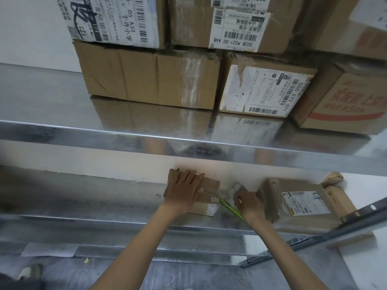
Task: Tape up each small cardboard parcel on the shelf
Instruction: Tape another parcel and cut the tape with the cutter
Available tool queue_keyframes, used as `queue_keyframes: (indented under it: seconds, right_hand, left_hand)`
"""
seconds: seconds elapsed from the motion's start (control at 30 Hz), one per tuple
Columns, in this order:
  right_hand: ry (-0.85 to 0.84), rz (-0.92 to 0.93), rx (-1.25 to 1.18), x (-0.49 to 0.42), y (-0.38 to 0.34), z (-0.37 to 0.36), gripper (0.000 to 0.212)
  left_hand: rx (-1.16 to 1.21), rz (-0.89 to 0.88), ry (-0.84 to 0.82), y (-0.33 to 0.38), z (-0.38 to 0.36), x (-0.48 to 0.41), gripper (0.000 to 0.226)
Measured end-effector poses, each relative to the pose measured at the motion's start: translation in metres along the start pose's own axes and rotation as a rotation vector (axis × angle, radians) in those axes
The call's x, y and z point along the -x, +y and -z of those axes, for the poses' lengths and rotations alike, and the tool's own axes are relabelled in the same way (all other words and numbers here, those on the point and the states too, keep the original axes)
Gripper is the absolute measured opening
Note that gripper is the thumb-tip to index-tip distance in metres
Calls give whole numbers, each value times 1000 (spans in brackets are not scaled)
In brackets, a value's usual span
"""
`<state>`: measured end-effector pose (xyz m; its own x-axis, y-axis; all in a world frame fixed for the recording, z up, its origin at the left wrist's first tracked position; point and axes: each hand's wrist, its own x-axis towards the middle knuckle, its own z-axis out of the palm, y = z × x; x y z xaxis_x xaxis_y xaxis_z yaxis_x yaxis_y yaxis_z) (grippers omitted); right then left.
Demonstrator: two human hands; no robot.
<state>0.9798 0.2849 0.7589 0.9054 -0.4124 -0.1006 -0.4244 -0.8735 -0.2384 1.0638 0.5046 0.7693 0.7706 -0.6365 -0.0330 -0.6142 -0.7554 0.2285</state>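
Note:
A small brown cardboard parcel [209, 188] lies on the lower metal shelf [83, 206]. My left hand [185, 191] rests flat on its top, fingers spread and straight. My right hand [248, 203] is just right of the parcel, curled round a roll of clear tape [235, 188] that is partly hidden by the fingers. A strip with a yellow-green edge [231, 208] runs from the parcel's right end toward my right wrist. A second parcel [301, 203] with a white label lies right of my right hand.
The upper shelf [146, 137] overhangs the work spot and carries several large cardboard boxes [150, 78]. More small boxes [337, 197] sit at the far right of the lower shelf. A diagonal metal brace [335, 229] crosses at the right. Floor and a shoe [29, 272] show below.

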Motion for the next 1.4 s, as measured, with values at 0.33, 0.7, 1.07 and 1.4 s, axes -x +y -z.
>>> queue_keyframes:
  seconds: [0.33,0.7,1.07,1.4]
  right_hand:
    - [12,137,3,-2,16,-14,31]
    - [96,654,-92,-7,-28,-30,61]
    - [173,594,72,10,-28,-44,80]
    - [243,426,316,65,-37,-30,78]
  left_hand:
    - [-27,28,-8,-3,-5,-13,83]
    - [-42,25,35,-4,-12,-18,81]
    - [-4,58,46,-3,-11,-16,55]
    - [108,82,104,5,-2,-10,54]
